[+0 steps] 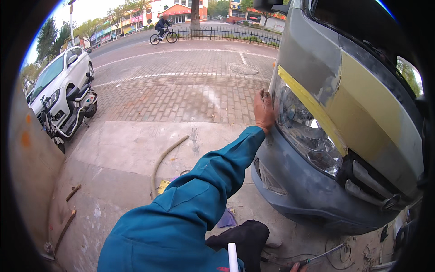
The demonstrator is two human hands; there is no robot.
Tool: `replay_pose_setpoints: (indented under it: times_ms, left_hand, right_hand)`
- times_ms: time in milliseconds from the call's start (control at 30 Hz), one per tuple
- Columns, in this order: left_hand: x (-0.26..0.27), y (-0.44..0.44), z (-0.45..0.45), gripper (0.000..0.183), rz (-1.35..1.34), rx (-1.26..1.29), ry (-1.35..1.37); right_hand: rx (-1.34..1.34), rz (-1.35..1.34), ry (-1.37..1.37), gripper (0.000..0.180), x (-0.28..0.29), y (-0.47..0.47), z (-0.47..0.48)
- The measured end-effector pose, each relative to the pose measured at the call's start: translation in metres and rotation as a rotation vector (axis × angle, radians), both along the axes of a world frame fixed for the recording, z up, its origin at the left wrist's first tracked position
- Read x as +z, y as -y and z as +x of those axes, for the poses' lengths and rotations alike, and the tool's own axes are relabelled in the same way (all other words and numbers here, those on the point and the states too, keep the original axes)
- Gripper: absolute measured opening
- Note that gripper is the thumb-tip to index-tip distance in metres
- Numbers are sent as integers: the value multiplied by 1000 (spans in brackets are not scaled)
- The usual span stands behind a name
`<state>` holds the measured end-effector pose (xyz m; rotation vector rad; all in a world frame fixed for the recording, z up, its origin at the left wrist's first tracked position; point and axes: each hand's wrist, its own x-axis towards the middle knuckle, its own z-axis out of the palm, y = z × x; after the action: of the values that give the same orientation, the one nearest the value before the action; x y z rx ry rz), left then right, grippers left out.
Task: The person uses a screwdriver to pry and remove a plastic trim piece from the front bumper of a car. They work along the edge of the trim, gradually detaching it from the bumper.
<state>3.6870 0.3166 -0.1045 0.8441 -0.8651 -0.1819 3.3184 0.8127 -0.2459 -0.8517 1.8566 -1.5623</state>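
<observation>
My left hand [264,110], in a blue-green sleeve, reaches to the outer edge of a car's headlight [306,125], palm towards the car; no tool shows in it. Its contact with the edge is partly hidden. Yellow masking tape [311,108] runs along the headlight's upper edge, under a hood [365,105] with grey and yellowish patches. Below the headlight curves the grey front bumper [299,190]. At the bottom edge my right hand [298,267], mostly out of frame, holds a screwdriver [324,253], its shaft pointing up and right.
A hose [163,159], a purple cloth [227,219] and sticks [66,229] lie on the concrete. Thin cables [306,255] are near the screwdriver. At left stand a scooter [76,110] and a white car [61,74]. A cyclist [163,27] is by the far fence.
</observation>
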Motion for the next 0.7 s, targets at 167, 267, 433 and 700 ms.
replay_pose_setpoints:
  times_ms: [167, 267, 433, 700]
  left_hand:
    - [7, -83, -42, 41, -162, -68, 103]
    - [1, -134, -84, 25, -98, -549, 78]
    - [5, -186, -139, 30, 65, -965, 376]
    - [0, -201, -239, 63, 251, -1218, 219]
  right_hand:
    - [109, -206, 28, 21, -4, 16, 4]
    - [63, -265, 122, 20, 0, 24, 6]
    - [66, -320, 192, 17, 28, 32, 6]
    - [131, -323, 175, 21, 66, 46, 6]
